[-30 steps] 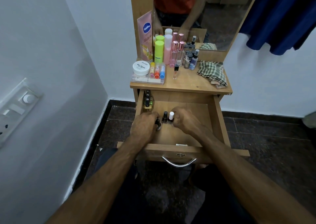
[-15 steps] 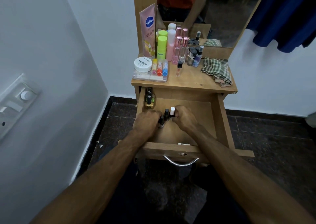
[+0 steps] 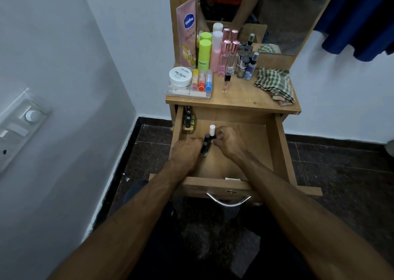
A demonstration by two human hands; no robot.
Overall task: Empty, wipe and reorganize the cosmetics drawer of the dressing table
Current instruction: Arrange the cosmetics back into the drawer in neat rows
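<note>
The wooden drawer of the dressing table stands pulled out. Both my hands are inside it. My left hand curls round two small dark-capped nail polish bottles. My right hand pinches a white-capped bottle right beside them. Several more dark bottles stand in a row along the drawer's left wall. On the tabletop stand a Vaseline tube, green and pink bottles, lip balms on a clear box, and a white nail polish jar.
A checked cloth lies crumpled on the tabletop's right side. A mirror rises behind the bottles. A white wall with a switch panel is close on the left. Dark floor tiles surround the table; a blue garment hangs upper right.
Both hands have shifted slightly toward the back of the drawer with the small bottles between them. The bottles now stand closer together.
</note>
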